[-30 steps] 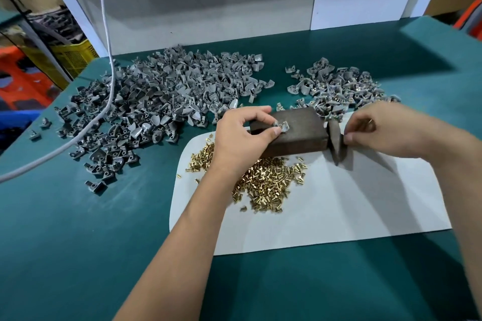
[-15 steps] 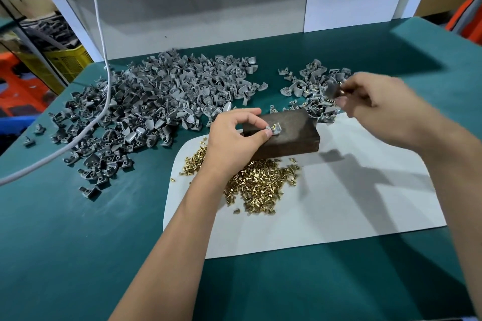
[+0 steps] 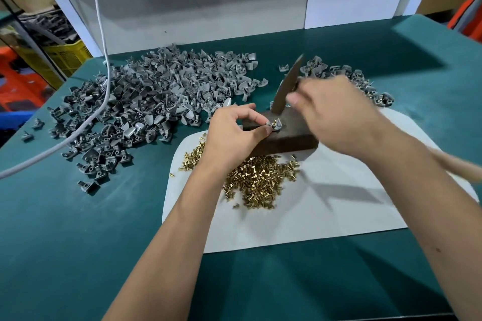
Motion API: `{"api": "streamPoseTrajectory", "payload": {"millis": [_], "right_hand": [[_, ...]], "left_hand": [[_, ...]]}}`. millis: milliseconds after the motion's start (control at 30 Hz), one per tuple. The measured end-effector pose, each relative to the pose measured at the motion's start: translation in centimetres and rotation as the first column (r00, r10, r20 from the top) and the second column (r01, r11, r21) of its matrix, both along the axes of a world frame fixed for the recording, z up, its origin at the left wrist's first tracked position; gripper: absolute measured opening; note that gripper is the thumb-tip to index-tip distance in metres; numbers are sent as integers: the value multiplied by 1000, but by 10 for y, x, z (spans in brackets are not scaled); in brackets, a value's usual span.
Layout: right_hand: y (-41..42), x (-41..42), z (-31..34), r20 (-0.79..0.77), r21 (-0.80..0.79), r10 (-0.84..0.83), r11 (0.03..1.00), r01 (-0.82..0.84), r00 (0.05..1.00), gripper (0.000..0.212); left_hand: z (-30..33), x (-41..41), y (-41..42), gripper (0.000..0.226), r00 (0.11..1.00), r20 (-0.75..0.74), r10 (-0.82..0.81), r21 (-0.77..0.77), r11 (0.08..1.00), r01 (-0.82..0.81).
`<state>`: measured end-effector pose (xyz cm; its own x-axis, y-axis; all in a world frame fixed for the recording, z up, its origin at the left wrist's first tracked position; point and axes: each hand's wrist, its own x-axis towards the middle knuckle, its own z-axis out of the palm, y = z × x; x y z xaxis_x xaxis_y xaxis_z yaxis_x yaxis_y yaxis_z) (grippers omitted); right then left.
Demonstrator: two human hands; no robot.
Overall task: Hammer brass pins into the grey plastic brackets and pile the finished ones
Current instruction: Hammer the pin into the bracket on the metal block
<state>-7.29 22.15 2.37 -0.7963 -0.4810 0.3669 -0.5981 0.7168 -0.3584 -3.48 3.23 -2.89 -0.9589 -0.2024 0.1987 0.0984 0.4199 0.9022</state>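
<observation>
My left hand pinches a grey plastic bracket on top of a dark block; a brass pin stands upright in the bracket. My right hand, blurred by motion, grips a hammer near its head. The dark hammer head points up and away, just behind the bracket, and its wooden handle trails off to the right. Loose brass pins lie heaped on a white mat in front of the block.
A large heap of grey brackets covers the green table at the left. A smaller pile of brackets with brass pins in them lies behind my right hand. A white cable hangs across the left heap. A white wall panel closes the back.
My right hand has swung the hammer from beside the block, up past the far pile, and down again close behind the bracket. My left hand keeps hold of the bracket on the block.
</observation>
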Motion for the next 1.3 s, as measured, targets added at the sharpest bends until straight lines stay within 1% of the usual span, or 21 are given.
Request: {"api": "streamPoseTrajectory", "payload": {"millis": [67,133,167,267,300,400,467,500,600,633,700,767,800,900,933,1033,1067,1133,1167,1233,1300], "right_hand": [[-10,-2,-1,82,175,5,984,-20,997,29],[-12,-4,8,47,232,21,972,-31,999,31],[-10,-4,13,-1,200,26,979,-26,1000,30],[-2,1,13,-122,-31,-28,999,24,992,30],[-3,5,10,-108,-20,-37,999,35,993,30],[-9,8,1,80,185,-27,983,12,996,26],[-7,6,8,53,242,-49,970,34,997,27],[-5,5,11,5,218,-52,975,50,999,27],[-2,9,10,-85,-1,-86,996,86,993,24],[-4,12,7,-57,31,-78,996,80,995,25],[-9,15,0,65,180,-59,983,47,996,25],[-7,12,6,76,249,-66,967,45,995,24],[-6,10,11,45,247,-66,967,53,997,24],[-2,12,11,-80,19,-99,995,101,992,26],[-3,16,8,-75,0,-104,994,105,992,26],[-10,23,-1,83,200,-88,977,70,993,25],[-9,21,3,96,252,-99,965,73,990,26],[-5,14,15,19,303,-100,949,90,995,28],[-3,12,19,-45,280,-105,953,113,994,28],[-3,11,18,-114,146,-143,976,159,983,27],[-11,17,9,-30,185,-126,974,129,992,30]], "left_hand": [[-1,0,-1,31,1000,1,9,0,1000,-9],[-2,1,-1,31,1000,15,-5,7,1000,5],[-2,0,0,31,1000,18,-10,3,1000,10],[0,0,2,26,1000,20,2,-5,1000,-1],[1,0,2,25,1000,22,9,-6,1000,-9],[1,2,1,23,998,53,26,2,1000,-26],[2,4,1,19,997,71,18,17,1000,-19],[2,4,1,18,997,69,17,20,1000,-19],[3,3,2,17,998,64,19,18,1000,-20],[3,2,2,17,997,67,23,14,1000,-24],[3,3,2,17,996,83,38,7,999,-38],[4,4,2,17,996,87,34,4,999,-35],[4,4,1,16,996,84,34,-2,999,-34],[4,4,2,13,997,76,24,-4,1000,-24],[3,4,2,13,997,76,23,-2,1000,-23],[2,4,2,13,995,91,39,14,999,-41],[2,4,2,13,995,94,36,21,999,-38],[2,4,1,13,995,88,36,16,999,-38],[2,5,1,13,996,85,34,11,999,-35],[4,4,2,13,997,73,26,17,999,-27],[4,3,2,15,997,77,27,20,999,-28]]}}
